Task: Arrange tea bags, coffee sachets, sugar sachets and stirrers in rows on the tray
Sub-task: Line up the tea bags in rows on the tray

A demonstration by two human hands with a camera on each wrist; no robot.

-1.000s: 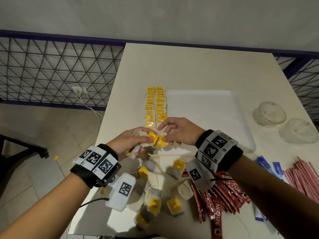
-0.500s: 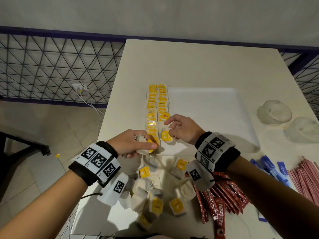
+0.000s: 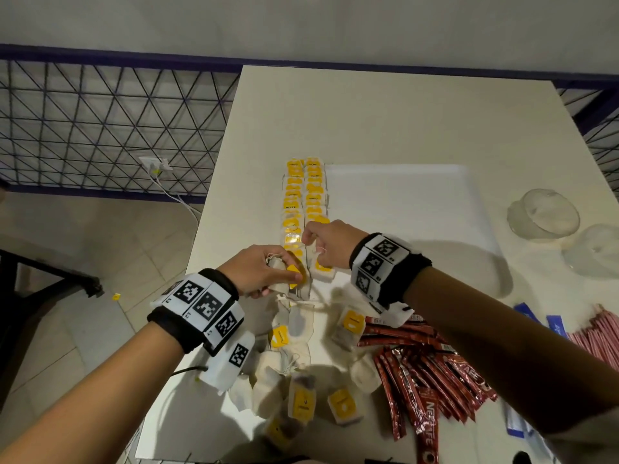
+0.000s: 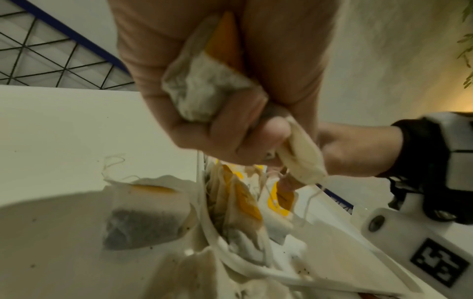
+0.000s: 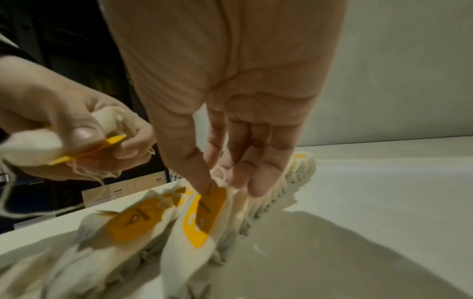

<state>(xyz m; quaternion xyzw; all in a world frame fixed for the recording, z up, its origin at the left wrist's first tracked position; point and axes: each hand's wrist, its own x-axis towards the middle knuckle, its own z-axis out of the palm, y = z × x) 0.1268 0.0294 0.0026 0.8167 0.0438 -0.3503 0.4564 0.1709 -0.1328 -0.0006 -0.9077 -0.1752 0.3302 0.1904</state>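
While the left hand (image 3: 258,272) grips spare tea bags (image 4: 204,89), right fingers (image 5: 204,182) press a bag (image 5: 197,218) into the tray's (image 3: 402,195) near-left rows; next, seat it flush and feed another.

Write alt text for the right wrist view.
The right hand reaches down, fingers straight, a fingertip touching the yellow tag of the nearest tea bag in two rows on the white tray. At left, the left hand grips more tea bags.
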